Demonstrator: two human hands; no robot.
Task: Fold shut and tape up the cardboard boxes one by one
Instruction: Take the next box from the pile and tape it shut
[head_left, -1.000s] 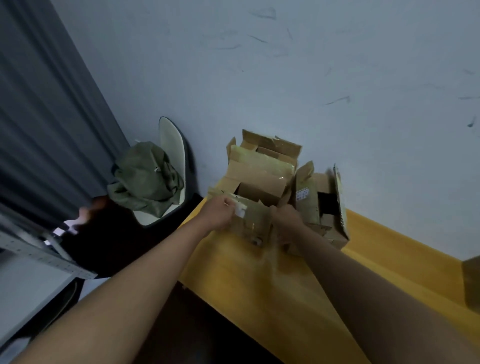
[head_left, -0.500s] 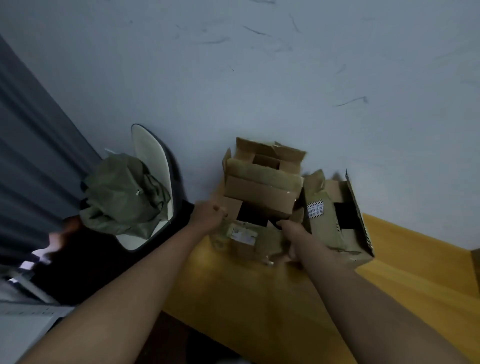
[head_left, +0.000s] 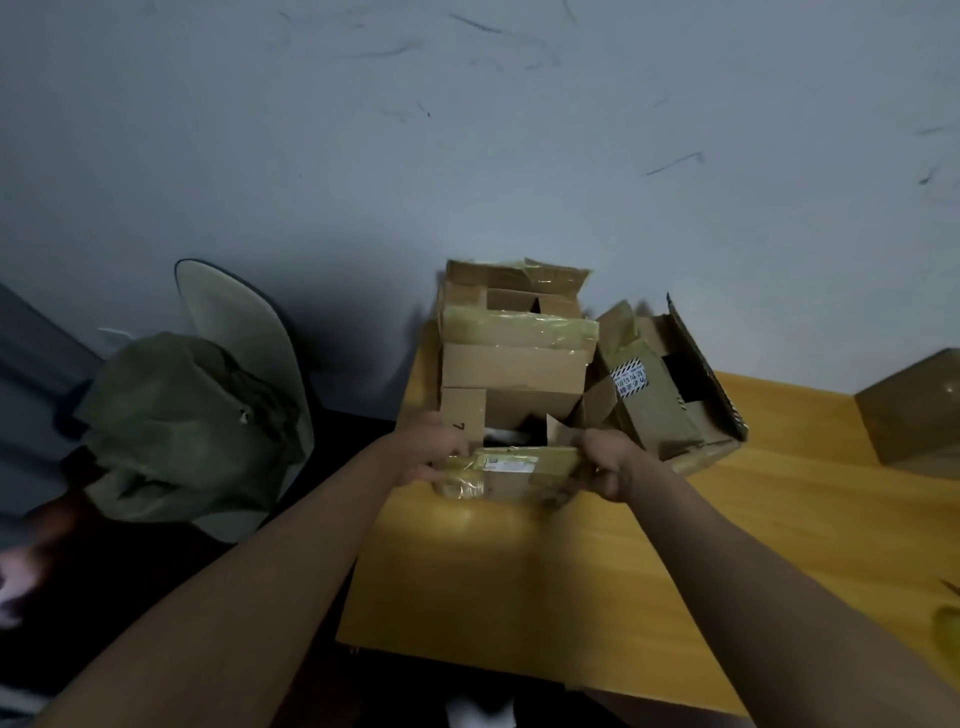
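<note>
Head view looks down two bare forearms to the hands, which meet at the near edge of an open cardboard box (head_left: 511, 364) standing on a yellow wooden surface (head_left: 519, 582). Between the hands lies the near flap (head_left: 509, 470) of this box, glossy with old tape and bearing a pale label. The left hand (head_left: 434, 452) grips the flap's left end with fingers curled round it; the right hand (head_left: 608, 465) grips the right end in the same way — both clamped on the flap, one at each end. Just beyond the hands the box's other flaps stand up or lean inward, and a dark opening shows between them, so the top is not yet closed. Beyond the right hand and a little to its right, touching the first box, a second cardboard box (head_left: 670, 395) lies tilted with its flaps open and a small black-and-white sticker on one panel. Far to the right of the right hand, at the frame's edge, part of a brown carton (head_left: 914, 410) sits on the same surface. Left of the left hand, off the surface, a pale chair back (head_left: 234, 322) rises with an olive green garment (head_left: 187, 421) draped over it. A grey, scuffed wall (head_left: 519, 156) stands behind everything.
</note>
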